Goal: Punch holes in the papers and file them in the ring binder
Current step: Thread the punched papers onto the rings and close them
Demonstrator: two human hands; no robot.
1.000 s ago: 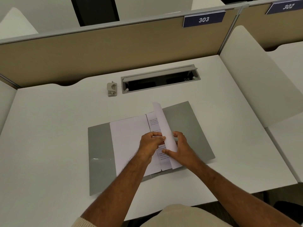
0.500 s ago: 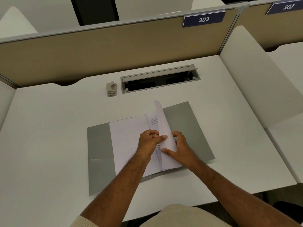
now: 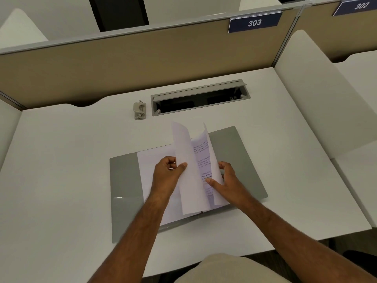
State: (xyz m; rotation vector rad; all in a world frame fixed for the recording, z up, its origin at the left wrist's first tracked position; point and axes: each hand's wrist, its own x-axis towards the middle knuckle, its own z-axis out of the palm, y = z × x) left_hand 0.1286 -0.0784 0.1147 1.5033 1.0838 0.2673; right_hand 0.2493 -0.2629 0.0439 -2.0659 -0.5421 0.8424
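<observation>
The left hand point(image 3: 167, 174) pinches one raised sheet point(image 3: 187, 170); the right hand point(image 3: 226, 180) grips another sheet point(image 3: 212, 166), the binder point(image 3: 124, 193) beneath both.

1. Soft, rather dim, even indoor light with a warm grey cast.
2. Faint glare patch on the grey binder point(image 3: 124, 198).
3. Weak shadows under the forearms on the surface point(image 3: 61, 160).
4. Wide-angle bending toward the edges; print on the papers point(image 3: 202, 160) is blurred.
</observation>
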